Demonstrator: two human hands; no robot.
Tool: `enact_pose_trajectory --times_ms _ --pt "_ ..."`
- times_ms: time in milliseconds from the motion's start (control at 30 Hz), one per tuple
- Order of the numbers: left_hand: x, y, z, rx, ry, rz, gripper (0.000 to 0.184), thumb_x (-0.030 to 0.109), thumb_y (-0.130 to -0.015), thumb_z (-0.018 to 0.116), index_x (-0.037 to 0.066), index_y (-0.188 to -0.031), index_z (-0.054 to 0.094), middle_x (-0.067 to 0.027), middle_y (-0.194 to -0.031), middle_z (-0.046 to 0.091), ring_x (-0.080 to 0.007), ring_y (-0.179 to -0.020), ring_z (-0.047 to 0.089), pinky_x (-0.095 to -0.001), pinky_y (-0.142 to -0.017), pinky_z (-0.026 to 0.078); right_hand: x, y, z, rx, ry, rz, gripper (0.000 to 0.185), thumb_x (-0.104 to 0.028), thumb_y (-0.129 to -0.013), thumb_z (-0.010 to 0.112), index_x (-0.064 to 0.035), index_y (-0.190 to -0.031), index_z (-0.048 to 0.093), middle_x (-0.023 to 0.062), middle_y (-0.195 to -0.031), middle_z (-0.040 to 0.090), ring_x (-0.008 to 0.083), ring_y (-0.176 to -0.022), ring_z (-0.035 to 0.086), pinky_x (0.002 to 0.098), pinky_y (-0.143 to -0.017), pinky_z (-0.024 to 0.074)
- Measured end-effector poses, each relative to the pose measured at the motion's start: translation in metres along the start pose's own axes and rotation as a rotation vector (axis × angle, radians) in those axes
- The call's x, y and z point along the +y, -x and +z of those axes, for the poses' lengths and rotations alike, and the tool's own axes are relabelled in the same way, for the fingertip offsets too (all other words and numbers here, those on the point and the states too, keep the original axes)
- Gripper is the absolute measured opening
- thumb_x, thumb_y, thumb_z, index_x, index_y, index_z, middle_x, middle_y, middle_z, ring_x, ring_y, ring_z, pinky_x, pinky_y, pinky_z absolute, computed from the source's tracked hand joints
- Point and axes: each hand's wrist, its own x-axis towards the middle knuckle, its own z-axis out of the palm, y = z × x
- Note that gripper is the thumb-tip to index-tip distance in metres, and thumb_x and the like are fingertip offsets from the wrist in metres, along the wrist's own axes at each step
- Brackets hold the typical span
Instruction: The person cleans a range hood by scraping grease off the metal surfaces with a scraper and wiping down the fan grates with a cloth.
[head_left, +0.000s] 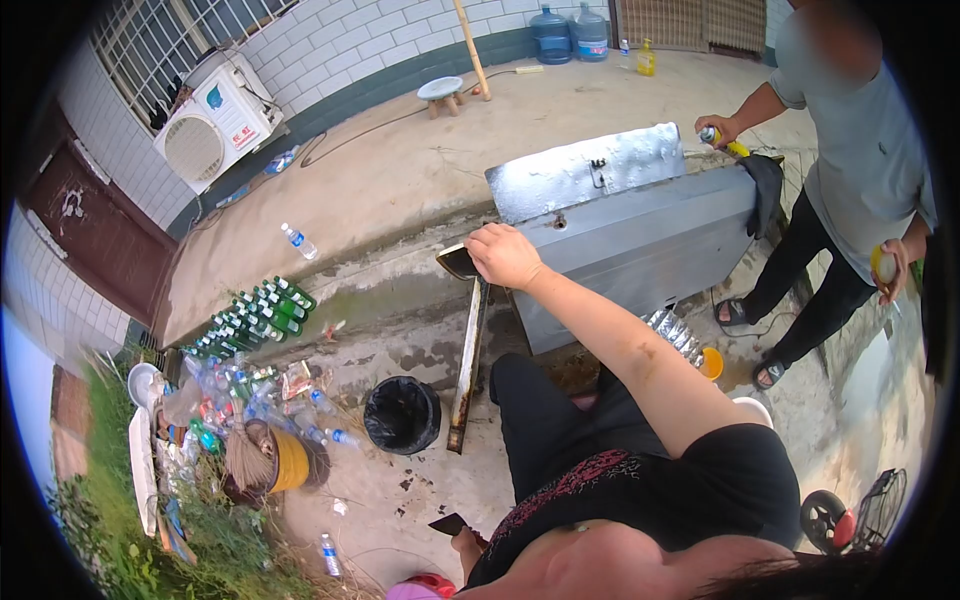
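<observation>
Nearest camera: black shirt [660, 490] with red print, right arm [620, 335] stretched forward past the black-lined bin [432, 425], taken below as landmark

Right hand [505, 255]: beyond the bin and right of it, fingers closed over a dark corner piece [456, 262] with a pale edge, top end of a rusty metal bar [467, 365] just below; can't tell if joined
Bar itself: just right of bin, running from under the right hand toward the near side
Left hand [466, 543]: on the near side of bin and slightly right, gripping a dark flat blade [449, 524], finger detail too small to read

Step in hand, as judged: handling the corner piece with the right hand, blade held low in the left, well apart from the bar
Next move, as judged: calls for a firm pinch on the corner piece, clearance from the bar, and the blade brought up only with the piece steady

Farther right of bin: grey metal box [640, 250], silver sheet [560, 180] along its far edge, co-worker [850, 150] with spray can [737, 148]; left of bin: heap of plastic bottles [220, 390]
</observation>
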Motion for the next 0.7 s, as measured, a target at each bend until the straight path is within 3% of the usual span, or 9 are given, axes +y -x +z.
enact_pose_trajectory --times_ms 333,400,467,500,567,633,700 --pt "-0.017 0.001 -0.019 0.064 -0.097 -0.107 0.013 0.008 -0.073 0.045 0.002 -0.062 0.045 -0.0076 -0.049 0.045 -0.0179 -0.034 0.04 -0.0312 -0.031 0.031 -0.002 -0.001 -0.003 -0.003 0.005 0.001 0.012 -0.015 -0.07 0.056 -0.0082 -0.08 0.057 0.0037 -0.081 0.057 0.0206 -0.08 0.053 0.0319 -0.073 0.0424" --pt "-0.044 -0.036 -0.039 -0.658 0.26 0.336 0.014 0.008 -0.074 0.045 0.003 -0.061 0.046 -0.0076 -0.049 0.046 -0.0182 -0.034 0.041 -0.0313 -0.032 0.032 -0.001 0.0 0.0 -0.009 0.005 0.005 0.012 -0.014 -0.07 0.056 -0.0081 -0.08 0.057 0.0037 -0.081 0.057 0.0206 -0.08 0.053 0.0318 -0.072 0.0424" --pt "-0.056 -0.062 -0.04 -1.016 0.434 0.58 0.014 0.009 -0.074 0.046 0.003 -0.061 0.046 -0.0077 -0.05 0.046 -0.0186 -0.036 0.043 -0.0315 -0.033 0.033 -0.001 0.0 0.0 -0.012 0.005 0.004 0.013 -0.014 -0.069 0.056 -0.008 -0.08 0.057 0.0037 -0.081 0.057 0.0205 -0.08 0.053 0.0317 -0.072 0.0424" --pt "-0.056 -0.067 -0.038 -1.015 0.427 0.6 0.014 0.009 -0.075 0.046 0.003 -0.062 0.046 -0.0078 -0.05 0.047 -0.019 -0.036 0.044 -0.0316 -0.033 0.034 -0.001 0.0 -0.001 -0.013 0.005 0.001 0.013 -0.014 -0.069 0.057 -0.008 -0.08 0.057 0.0037 -0.081 0.057 0.0205 -0.08 0.053 0.0316 -0.072 0.0423" --pt "-0.044 -0.052 -0.027 -0.667 0.241 0.412 0.014 0.01 -0.075 0.047 0.004 -0.063 0.047 -0.0078 -0.05 0.047 -0.0195 -0.038 0.046 -0.0318 -0.035 0.036 -0.002 0.0 -0.002 -0.017 0.006 -0.004 0.013 -0.014 -0.069 0.057 -0.008 -0.08 0.057 0.0038 -0.081 0.057 0.0204 -0.08 0.053 0.0315 -0.072 0.0423" --pt "-0.005 -0.009 -0.002 0.027 -0.112 -0.01 0.014 0.011 -0.076 0.047 0.004 -0.064 0.047 -0.0078 -0.05 0.048 -0.02 -0.039 0.047 -0.0319 -0.036 0.038 -0.001 0.0 -0.001 -0.024 0.009 -0.007 0.013 -0.014 -0.069 0.057 -0.0081 -0.08 0.057 0.0037 -0.081 0.057 0.0203 -0.08 0.053 0.0313 -0.072 0.0423" --pt "-0.001 -0.003 0.002 0.013 -0.121 0.005 0.014 0.011 -0.076 0.047 0.004 -0.064 0.047 -0.0076 -0.05 0.048 -0.0201 -0.039 0.048 -0.0321 -0.036 0.038 -0.001 0.0 0.0 -0.014 0.01 -0.012 0.013 -0.014 -0.069 0.057 -0.0081 -0.08 0.057 0.0037 -0.081 0.056 0.0202 -0.08 0.053 0.0312 -0.072 0.0422"
